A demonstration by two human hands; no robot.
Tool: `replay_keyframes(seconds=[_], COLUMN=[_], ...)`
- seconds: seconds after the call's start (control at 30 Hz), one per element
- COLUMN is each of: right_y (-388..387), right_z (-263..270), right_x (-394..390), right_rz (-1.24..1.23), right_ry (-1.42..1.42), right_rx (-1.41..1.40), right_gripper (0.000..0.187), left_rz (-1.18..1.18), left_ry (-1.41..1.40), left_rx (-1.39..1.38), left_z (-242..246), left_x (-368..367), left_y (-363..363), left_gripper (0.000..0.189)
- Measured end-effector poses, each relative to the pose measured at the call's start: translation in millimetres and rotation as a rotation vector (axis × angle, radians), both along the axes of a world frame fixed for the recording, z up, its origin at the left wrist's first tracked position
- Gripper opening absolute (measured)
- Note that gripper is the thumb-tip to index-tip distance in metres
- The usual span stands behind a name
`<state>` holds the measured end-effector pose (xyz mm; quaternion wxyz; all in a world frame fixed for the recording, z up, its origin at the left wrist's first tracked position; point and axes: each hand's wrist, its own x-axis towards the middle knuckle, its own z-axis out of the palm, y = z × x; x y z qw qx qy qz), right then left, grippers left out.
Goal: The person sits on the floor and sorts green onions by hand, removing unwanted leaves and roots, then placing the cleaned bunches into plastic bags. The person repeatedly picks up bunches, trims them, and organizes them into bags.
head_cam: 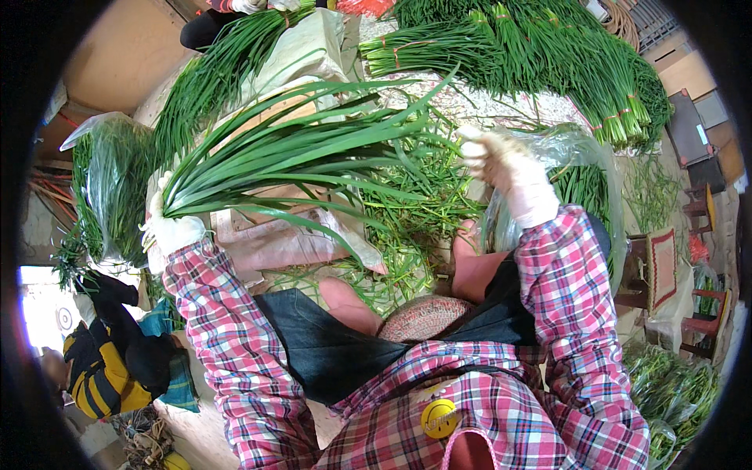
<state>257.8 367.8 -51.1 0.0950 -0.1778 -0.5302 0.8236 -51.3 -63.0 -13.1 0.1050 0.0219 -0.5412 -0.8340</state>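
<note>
My left hand (173,226), in a whitish glove, grips a loose bunch of garlic chives (282,155) near its pale stem ends. The long green leaves spread to the right across the view. My right hand (508,167), also gloved, is raised near the leaf tips, its fingers curled. Whether a thin leaf lies between those fingers I cannot tell. Under the leaves is a heap of loose chive scraps (411,229) on the floor, beside a pinkish plastic sack (288,247).
Tied chive bundles (529,53) are piled at the back right. Plastic bags of greens stand at the left (114,188) and right (581,188). Small chairs (664,270) stand farther right. A co-worker (108,370) is at lower left; another person's gloved hand (249,6) shows at the top.
</note>
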Motion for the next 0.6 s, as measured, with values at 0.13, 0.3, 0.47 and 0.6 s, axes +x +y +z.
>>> replay_keyframes(seconds=[0.13, 0.3, 0.47, 0.6], right_y=[-44, -100, -154, -144], right_z=[-28, -57, -68, -88], right_x=[-15, -40, -56, -54], right_rz=[0.257, 0.5, 0.653, 0.841], right_ry=[-0.141, 0.18, -0.028, -0.021], right_rx=[-0.08, 0.571, 0.097, 0.455], right_gripper=[0.046, 0.053, 0.05, 0.047], left_rz=[-0.05, -0.131, -0.426, -0.875], left_ry=[0.148, 0.086, 0.064, 0.194], left_rx=[-0.097, 0.109, 0.379, 0.912], left_z=[-13, -2, 24, 48], left_x=[2, 22, 52, 66], left_y=[-3, 21, 57, 61], left_gripper=[0.035, 0.031, 0.025, 0.017])
